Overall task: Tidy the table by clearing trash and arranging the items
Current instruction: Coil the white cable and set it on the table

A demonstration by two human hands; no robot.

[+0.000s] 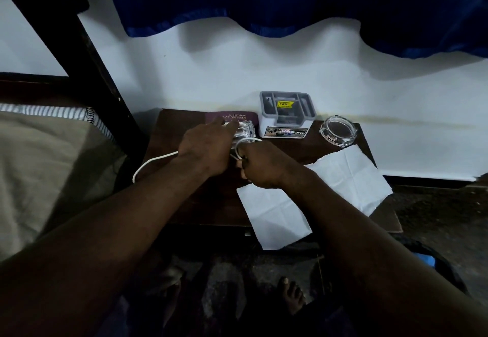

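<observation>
Found the table (211,204) hard against the wall (264,72), with the bed (52,165) to its left. Saw, along the back edge from left to right, a spectacle case (232,118), an organiser box (287,114) and an ashtray (338,130), the last two apart. Noted a clear packet (247,130) just before the case, a cable (150,163) looping over the table's left side, and a paper sheet (351,178) at the front right, overhanging the front edge.

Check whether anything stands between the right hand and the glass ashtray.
Nothing visible does. Only bare tabletop separates the right hand from the glass ashtray; the grey organiser stands farther back, the white paper lies nearer the person. The hand is occupied, though: it pinches a white cable.
</observation>
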